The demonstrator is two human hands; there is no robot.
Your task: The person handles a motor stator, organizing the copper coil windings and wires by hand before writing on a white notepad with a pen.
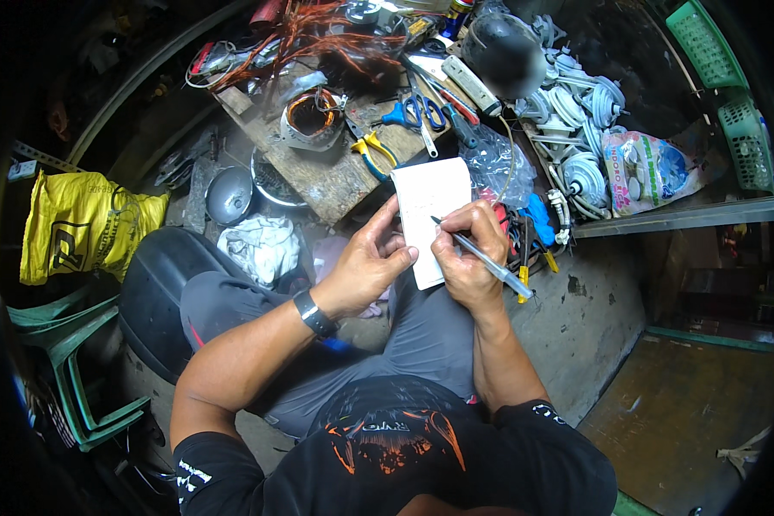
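A small white notepad is held above my lap, its page facing up. My left hand grips its left edge, thumb on top and the other fingers partly hidden beneath. In my right hand is a clear-barrelled ballpoint pen, pinched with its dark tip at the page. Faint marks show on the paper, too small to make out. Just beyond the pad, yellow-and-blue-handled pliers and blue-handled scissors lie on a wooden board. A motor stator with copper windings sits there too.
Tangled copper wire covers the board's far end. At the right are stacked grey-white fan motor parts, a printed plastic sack and green baskets. To the left are a yellow bag, a metal bowl and a green chair.
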